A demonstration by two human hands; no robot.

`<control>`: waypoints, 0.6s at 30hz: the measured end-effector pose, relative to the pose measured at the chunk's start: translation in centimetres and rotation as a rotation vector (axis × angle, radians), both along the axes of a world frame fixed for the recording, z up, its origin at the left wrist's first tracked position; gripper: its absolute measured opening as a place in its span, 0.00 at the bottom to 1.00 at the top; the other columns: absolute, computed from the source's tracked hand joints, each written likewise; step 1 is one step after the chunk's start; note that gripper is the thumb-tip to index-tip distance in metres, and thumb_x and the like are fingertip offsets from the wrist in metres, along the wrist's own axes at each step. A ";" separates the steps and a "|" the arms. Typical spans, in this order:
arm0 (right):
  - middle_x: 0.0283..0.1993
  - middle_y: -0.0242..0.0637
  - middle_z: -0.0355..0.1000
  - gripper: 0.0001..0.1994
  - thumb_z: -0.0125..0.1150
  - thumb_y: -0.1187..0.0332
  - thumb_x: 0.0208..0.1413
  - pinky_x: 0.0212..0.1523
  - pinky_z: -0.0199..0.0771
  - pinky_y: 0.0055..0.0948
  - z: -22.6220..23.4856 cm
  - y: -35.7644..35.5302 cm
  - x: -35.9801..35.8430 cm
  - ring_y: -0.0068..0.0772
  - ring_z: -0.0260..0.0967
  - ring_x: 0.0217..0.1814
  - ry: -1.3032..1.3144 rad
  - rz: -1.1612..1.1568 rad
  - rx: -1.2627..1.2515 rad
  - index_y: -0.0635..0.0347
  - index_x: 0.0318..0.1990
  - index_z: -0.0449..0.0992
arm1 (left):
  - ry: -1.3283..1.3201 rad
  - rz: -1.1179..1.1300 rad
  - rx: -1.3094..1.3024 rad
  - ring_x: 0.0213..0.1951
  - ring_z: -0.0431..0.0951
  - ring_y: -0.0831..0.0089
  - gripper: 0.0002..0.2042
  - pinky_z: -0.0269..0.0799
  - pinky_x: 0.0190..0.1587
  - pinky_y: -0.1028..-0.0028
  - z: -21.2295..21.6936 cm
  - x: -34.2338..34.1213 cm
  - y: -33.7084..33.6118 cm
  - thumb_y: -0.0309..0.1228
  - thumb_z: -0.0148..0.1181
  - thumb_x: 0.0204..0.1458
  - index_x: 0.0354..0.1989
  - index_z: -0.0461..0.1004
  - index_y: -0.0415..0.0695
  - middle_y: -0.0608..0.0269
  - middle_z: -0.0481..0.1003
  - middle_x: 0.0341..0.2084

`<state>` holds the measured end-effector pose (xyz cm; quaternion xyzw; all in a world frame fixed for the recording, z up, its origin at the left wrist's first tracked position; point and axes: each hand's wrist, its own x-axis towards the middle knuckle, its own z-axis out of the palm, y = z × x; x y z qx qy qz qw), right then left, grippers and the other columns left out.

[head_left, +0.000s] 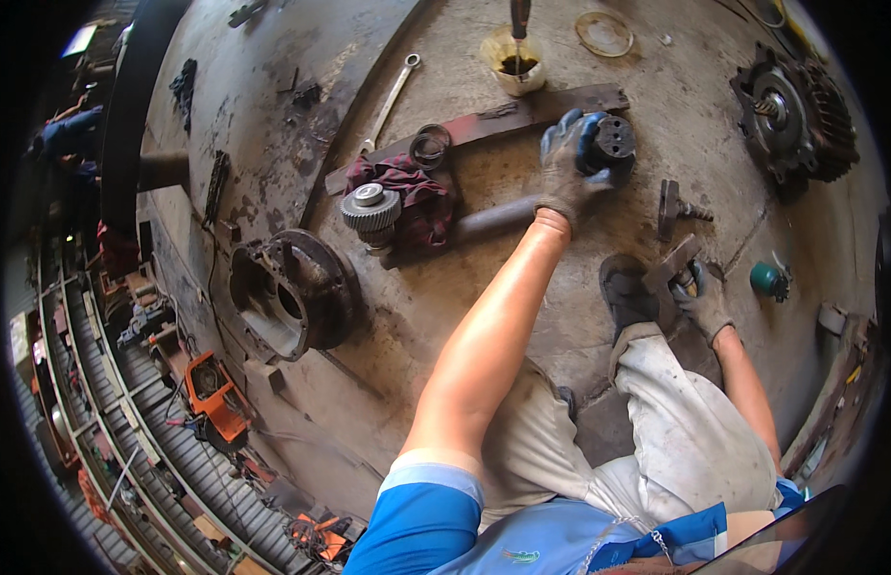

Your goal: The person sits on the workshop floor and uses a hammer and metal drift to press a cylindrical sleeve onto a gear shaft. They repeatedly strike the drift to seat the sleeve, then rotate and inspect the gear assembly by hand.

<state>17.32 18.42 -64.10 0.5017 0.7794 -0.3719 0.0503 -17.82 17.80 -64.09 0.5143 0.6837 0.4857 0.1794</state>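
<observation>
My left hand (572,163), in a grey and blue work glove, is closed round a dark metal cylinder (615,137) with small holes in its end face. Beneath that wrist passes a round metal bar (498,218), partly hidden by the hand. Low on the right, my gloved right hand (706,302) grips a hammer (671,263); its block-like head lies by my shoe, and most of the handle is covered by my fingers. Just beyond it lies a T-shaped metal piece with a threaded rod (683,210).
A gear (371,213) rests by a dark red cloth (412,192), near a wooden plank (493,120). Farther off are a wrench (395,96) and a cup of dark liquid (512,72). Heavy castings stand left (292,295) and right (795,115); a green can (769,280) lies right.
</observation>
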 end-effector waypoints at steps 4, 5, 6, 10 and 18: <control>0.50 0.57 0.77 0.29 0.68 0.58 0.54 0.53 0.72 0.47 0.2 0.4 -1.1 0.57 0.74 0.55 -0.054 -0.027 -0.047 0.66 0.59 0.71 | 0.077 -0.072 -0.010 0.68 0.64 0.49 0.43 0.57 0.69 0.57 -0.3 -0.5 -0.4 0.44 0.75 0.38 0.67 0.67 0.45 0.51 0.69 0.64; 0.50 0.56 0.77 0.29 0.68 0.58 0.54 0.52 0.72 0.47 0.3 0.5 -1.4 0.57 0.75 0.55 -0.072 -0.024 -0.072 0.67 0.59 0.71 | 0.066 -0.068 -0.003 0.69 0.63 0.50 0.43 0.58 0.69 0.57 -0.5 -0.5 -0.5 0.44 0.74 0.40 0.68 0.65 0.45 0.53 0.69 0.65; 0.50 0.56 0.77 0.29 0.68 0.58 0.54 0.52 0.73 0.47 0.4 0.6 -1.7 0.57 0.75 0.55 -0.090 -0.034 -0.067 0.67 0.59 0.70 | 0.085 -0.037 0.019 0.69 0.62 0.49 0.42 0.56 0.70 0.56 -0.6 -0.5 -0.8 0.44 0.73 0.40 0.68 0.65 0.45 0.51 0.69 0.64; 0.50 0.47 0.78 0.29 0.71 0.56 0.53 0.48 0.74 0.42 2.1 2.2 -4.0 0.44 0.77 0.47 0.198 -0.327 -0.029 0.68 0.55 0.72 | 0.035 -0.095 0.021 0.68 0.63 0.49 0.41 0.56 0.70 0.55 -1.3 -1.0 -1.0 0.44 0.72 0.42 0.68 0.66 0.44 0.49 0.68 0.64; 0.40 0.36 0.76 0.30 0.69 0.46 0.55 0.41 0.75 0.34 9.2 8.2 -12.1 0.30 0.74 0.37 0.530 -0.390 -0.393 0.64 0.53 0.74 | -0.029 -0.064 -0.188 0.65 0.68 0.54 0.35 0.62 0.68 0.62 -0.2 -0.9 -2.2 0.38 0.71 0.49 0.65 0.67 0.38 0.49 0.70 0.62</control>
